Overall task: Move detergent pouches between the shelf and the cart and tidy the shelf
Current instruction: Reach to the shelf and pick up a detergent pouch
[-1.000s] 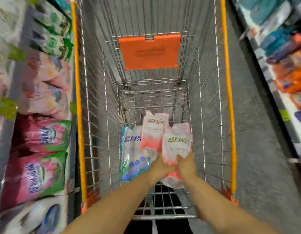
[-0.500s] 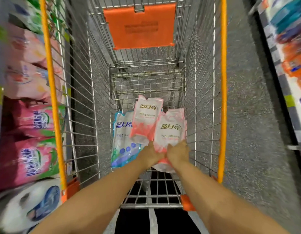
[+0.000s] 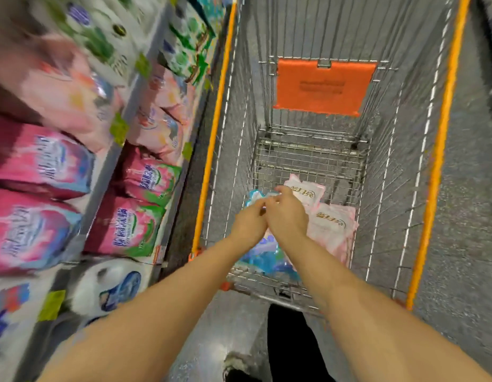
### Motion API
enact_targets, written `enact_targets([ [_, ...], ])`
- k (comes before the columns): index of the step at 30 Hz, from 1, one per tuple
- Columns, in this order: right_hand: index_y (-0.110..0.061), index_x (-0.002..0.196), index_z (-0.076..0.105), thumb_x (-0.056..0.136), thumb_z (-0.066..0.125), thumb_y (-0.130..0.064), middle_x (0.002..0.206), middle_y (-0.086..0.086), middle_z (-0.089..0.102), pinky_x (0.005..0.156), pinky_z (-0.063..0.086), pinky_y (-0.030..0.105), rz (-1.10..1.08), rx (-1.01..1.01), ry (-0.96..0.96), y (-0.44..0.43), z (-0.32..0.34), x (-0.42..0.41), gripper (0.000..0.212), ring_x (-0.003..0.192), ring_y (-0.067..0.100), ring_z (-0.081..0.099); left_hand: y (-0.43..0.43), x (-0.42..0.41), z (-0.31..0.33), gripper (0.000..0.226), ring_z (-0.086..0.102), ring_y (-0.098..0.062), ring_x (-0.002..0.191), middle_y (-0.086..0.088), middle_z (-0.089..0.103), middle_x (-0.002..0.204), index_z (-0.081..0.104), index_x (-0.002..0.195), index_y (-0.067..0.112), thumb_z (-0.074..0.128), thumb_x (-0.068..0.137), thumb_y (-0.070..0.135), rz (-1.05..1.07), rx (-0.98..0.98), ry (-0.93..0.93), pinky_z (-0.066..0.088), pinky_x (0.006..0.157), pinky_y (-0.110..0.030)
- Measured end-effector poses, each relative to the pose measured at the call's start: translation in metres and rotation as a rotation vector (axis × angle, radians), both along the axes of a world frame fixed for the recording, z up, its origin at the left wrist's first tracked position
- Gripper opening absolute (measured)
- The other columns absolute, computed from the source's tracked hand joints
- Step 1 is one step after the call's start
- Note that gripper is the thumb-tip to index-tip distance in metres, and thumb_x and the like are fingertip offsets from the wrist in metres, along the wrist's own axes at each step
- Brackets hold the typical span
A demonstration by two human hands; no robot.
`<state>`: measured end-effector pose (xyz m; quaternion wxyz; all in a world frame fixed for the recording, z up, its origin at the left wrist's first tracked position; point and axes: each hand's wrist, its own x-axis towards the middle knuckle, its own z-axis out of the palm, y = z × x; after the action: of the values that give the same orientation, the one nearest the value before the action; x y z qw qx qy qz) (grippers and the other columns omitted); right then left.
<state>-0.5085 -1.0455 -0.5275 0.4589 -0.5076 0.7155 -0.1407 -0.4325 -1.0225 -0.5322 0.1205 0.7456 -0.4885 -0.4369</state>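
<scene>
Three detergent pouches lie in the bottom of the wire cart [image 3: 377, 166]. A blue pouch [image 3: 262, 259] is on the left and two pink-and-white pouches [image 3: 331, 227] [image 3: 308, 188] are on the right. My left hand [image 3: 249, 224] and my right hand [image 3: 287, 216] are side by side over the blue pouch. Their fingers curl at its upper end, which they mostly hide. Neither hand touches the pink pouches.
Shelves [image 3: 107, 172] on the left hold pink, red and green detergent bags [image 3: 129, 227] and white ones [image 3: 112, 282] lower down. An orange flap [image 3: 322, 86] hangs on the cart's far end. Orange rails [image 3: 438, 161] edge the cart. Grey floor lies to the right.
Both hands have let go of the right pink pouch and moved left onto the blue pouch. The view has swung, so more of the left shelf shows.
</scene>
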Motion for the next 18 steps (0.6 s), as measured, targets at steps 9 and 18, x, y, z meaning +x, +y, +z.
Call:
enact_targets([
  [9,-0.015,0.112,0.063,0.091,0.05,-0.015,0.102,0.006,0.067,0.076,0.041,0.027,0.151,-0.366,-0.432,0.079,0.144,0.125,0.025,0.097,0.024,0.06,0.124,0.118,0.144,0.01,0.053,0.006,0.05,0.002,0.058,0.068,0.058,0.092,0.015,0.051,0.09,0.008,0.524,-0.516,0.238,0.04,0.055,-0.016],
  [18,-0.027,0.09,0.062,0.088,0.052,-0.015,0.086,-0.002,0.066,0.078,0.049,0.032,0.658,-0.558,-0.807,0.34,0.28,0.245,0.015,0.087,0.019,0.063,0.41,0.207,0.292,0.024,0.059,-0.011,0.061,-0.005,0.061,0.069,0.058,0.083,0.019,0.043,0.095,0.005,0.865,-0.975,0.005,0.049,0.06,-0.02],
])
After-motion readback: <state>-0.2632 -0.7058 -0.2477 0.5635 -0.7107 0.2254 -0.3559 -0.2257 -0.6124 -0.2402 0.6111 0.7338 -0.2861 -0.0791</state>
